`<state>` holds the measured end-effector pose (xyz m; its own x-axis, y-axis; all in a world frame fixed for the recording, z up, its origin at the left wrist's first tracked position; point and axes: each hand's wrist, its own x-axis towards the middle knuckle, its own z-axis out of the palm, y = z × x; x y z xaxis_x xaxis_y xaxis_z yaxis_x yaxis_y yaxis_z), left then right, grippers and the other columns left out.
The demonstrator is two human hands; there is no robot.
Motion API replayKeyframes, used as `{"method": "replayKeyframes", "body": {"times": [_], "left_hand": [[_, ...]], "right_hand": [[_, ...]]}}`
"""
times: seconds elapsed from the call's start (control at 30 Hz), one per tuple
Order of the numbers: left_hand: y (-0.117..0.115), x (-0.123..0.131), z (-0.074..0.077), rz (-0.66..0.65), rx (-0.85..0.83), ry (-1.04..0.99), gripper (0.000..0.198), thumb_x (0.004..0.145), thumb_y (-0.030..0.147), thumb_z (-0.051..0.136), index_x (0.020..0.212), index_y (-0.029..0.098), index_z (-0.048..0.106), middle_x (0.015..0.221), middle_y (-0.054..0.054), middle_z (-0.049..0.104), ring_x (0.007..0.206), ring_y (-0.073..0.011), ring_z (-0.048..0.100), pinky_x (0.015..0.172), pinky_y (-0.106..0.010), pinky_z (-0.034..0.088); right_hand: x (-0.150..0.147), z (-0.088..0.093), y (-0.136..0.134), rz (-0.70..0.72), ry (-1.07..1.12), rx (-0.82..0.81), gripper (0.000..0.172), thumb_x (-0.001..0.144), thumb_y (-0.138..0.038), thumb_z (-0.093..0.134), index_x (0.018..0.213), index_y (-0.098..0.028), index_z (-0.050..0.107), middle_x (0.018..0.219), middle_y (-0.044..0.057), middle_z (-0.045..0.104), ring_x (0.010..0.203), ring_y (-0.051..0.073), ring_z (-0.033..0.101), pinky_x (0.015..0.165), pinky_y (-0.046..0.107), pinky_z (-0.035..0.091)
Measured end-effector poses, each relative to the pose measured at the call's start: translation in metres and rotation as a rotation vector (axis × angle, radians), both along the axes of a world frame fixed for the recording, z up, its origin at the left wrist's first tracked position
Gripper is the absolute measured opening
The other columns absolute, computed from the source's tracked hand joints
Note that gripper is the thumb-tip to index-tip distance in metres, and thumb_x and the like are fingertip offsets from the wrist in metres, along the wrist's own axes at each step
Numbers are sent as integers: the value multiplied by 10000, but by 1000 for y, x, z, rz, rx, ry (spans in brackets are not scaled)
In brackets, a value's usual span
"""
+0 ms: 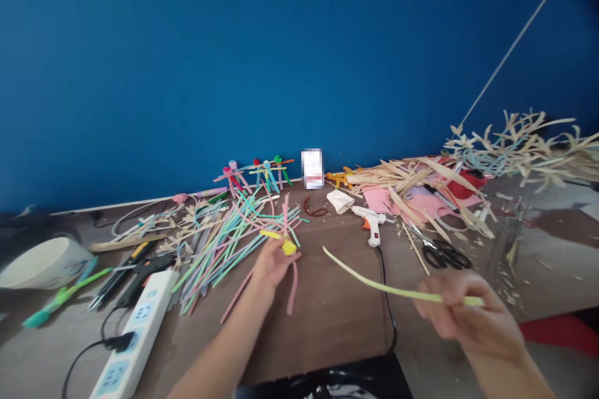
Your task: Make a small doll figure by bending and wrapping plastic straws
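Observation:
My left hand [271,262] is closed around a small pipe-cleaner figure, with a yellow coiled middle [289,247] and pink legs [292,293] hanging below the fingers. Out to the right, my right hand [468,308] pinches a pale yellow-green pipe cleaner [374,285], whose long free end curves up and left toward the figure without touching it. Just left of my left hand lies a loose heap of pastel pipe cleaners [224,255]. Several finished-looking pipe-cleaner figures [256,174] lean by the blue wall.
A white glue gun [373,229] lies mid-table, its black cord running forward. Black-handled scissors [444,254] and pale strips [402,177] are at right. On the left are a white power strip [140,330], a black glue gun [147,274] and a white bowl [44,263].

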<state>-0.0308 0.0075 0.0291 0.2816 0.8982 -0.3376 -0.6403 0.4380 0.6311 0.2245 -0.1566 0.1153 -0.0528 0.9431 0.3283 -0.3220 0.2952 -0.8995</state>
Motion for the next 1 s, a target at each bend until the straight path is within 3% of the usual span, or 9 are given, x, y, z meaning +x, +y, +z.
{"method": "replayKeyframes", "body": {"times": [0.17,0.23,0.33,0.47,0.57,0.67,0.77,0.87,1.0], "left_hand": [[23,-31,31,63,98,252,188,576,52,603,688,156,493,558,35,550,496,-106,533,497,-241,440],[13,-24,41,45,122,298,212,550,58,637,696,146,512,570,21,564,500,-114,534,472,-226,422],[-14,0,49,81,261,449,250,521,97,687,706,141,525,594,27,567,524,-100,529,500,-205,408],[-45,28,50,29,327,502,245,556,154,684,738,152,520,610,17,582,576,-121,550,540,-213,410],[-54,33,49,-14,345,508,244,572,160,681,749,155,514,625,13,585,592,-124,555,552,-215,413],[-55,27,49,7,309,485,255,566,160,686,748,156,508,616,22,572,573,-122,553,541,-219,413],[-54,19,51,-3,244,430,266,560,166,691,757,163,512,613,26,568,581,-133,563,538,-229,416],[-58,15,52,-98,225,375,259,566,164,694,758,168,521,617,23,572,595,-132,562,550,-231,414],[-66,18,50,-198,283,363,231,596,153,687,768,168,535,645,19,573,611,-116,548,590,-225,411]], "right_hand": [[14,14,-3,-184,-20,71,102,689,-391,616,627,-311,609,598,32,465,634,168,493,548,317,432],[8,15,2,-208,-55,71,100,698,-381,613,639,-300,613,677,44,523,719,194,517,648,378,439],[-14,9,15,-142,-152,-112,135,775,-363,529,782,-258,613,608,25,545,539,158,519,536,329,433],[-54,-3,37,-112,-493,-275,240,824,-347,453,878,-171,607,478,-31,460,455,102,466,458,222,352],[-69,-12,49,-31,-528,-289,218,828,-322,432,833,-163,582,581,-39,484,424,59,483,454,191,346],[-60,-20,53,82,-452,-380,211,811,-335,446,787,-150,545,667,-35,504,367,30,486,395,162,321],[-40,-26,52,237,-282,-482,224,794,-365,463,802,-149,521,563,-50,487,310,37,435,320,148,263],[-31,-28,54,155,-210,-482,241,787,-377,475,838,-146,526,457,-82,420,279,28,326,307,146,221],[-46,-27,60,131,-389,-384,246,784,-354,487,852,-141,589,470,-73,395,354,32,319,348,151,214]]}}
